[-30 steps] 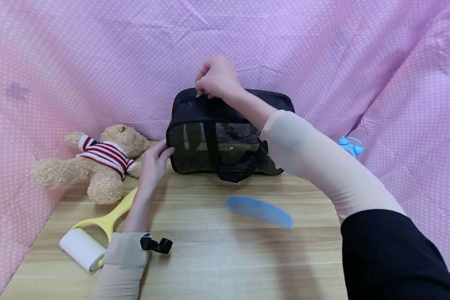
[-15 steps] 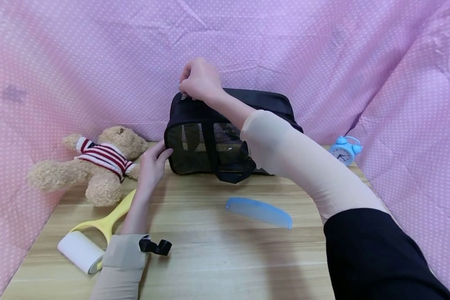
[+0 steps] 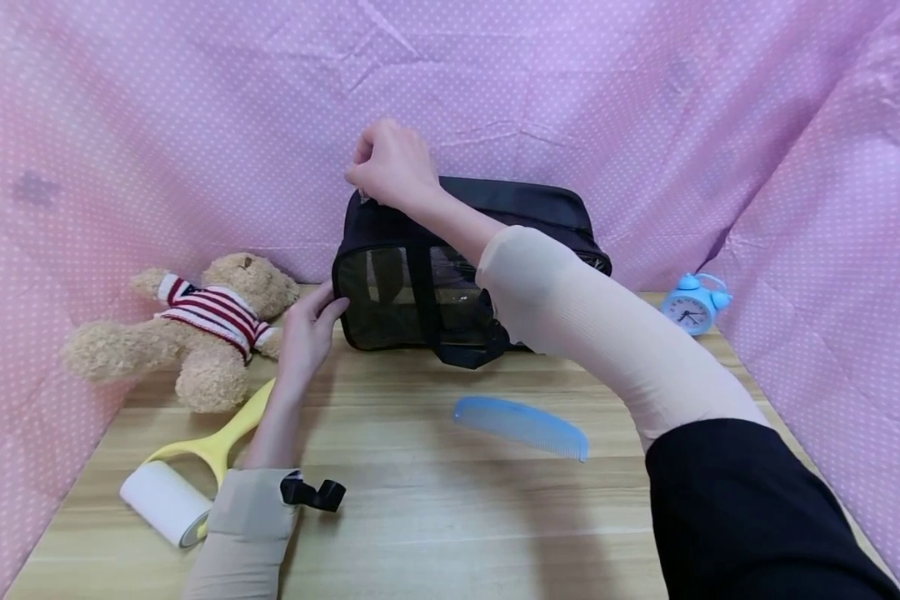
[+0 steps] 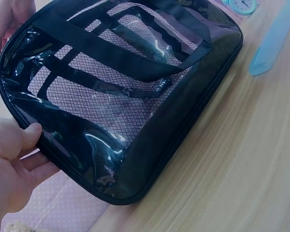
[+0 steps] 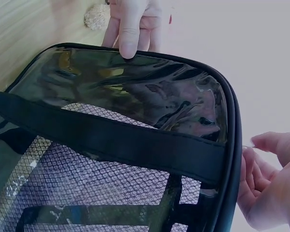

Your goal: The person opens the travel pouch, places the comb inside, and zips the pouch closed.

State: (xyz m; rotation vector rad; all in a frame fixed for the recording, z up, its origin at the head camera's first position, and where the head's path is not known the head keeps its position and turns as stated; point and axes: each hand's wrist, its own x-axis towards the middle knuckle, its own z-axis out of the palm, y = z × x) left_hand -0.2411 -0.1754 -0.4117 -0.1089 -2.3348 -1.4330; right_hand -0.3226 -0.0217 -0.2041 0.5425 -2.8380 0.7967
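A black toiletry bag with clear front panels [image 3: 390,292] stands upright at the back of the table. My left hand [image 3: 305,329] holds its left end, thumb on the front and fingers behind, as the left wrist view shows. Over the left end of the bag's top, my right hand [image 3: 397,167] pinches the small zipper pull [image 3: 364,197], which is mostly covered by the fingers. In the right wrist view the right hand [image 5: 268,179] is beside the bag's top edge. The black carry strap [image 4: 106,53] hangs down across the front panel.
A teddy bear [image 3: 210,317] in a striped sweater lies at the left. A yellow-handled lint roller [image 3: 167,502] lies by the left forearm. The blue comb [image 3: 521,427] is in front of the bag; a blue alarm clock [image 3: 693,307] stands at the right.
My right hand has moved left along the top of the bag with the zipper pull, slowing at the left end. The alarm clock has come out from behind the right arm. The left hand stays put.
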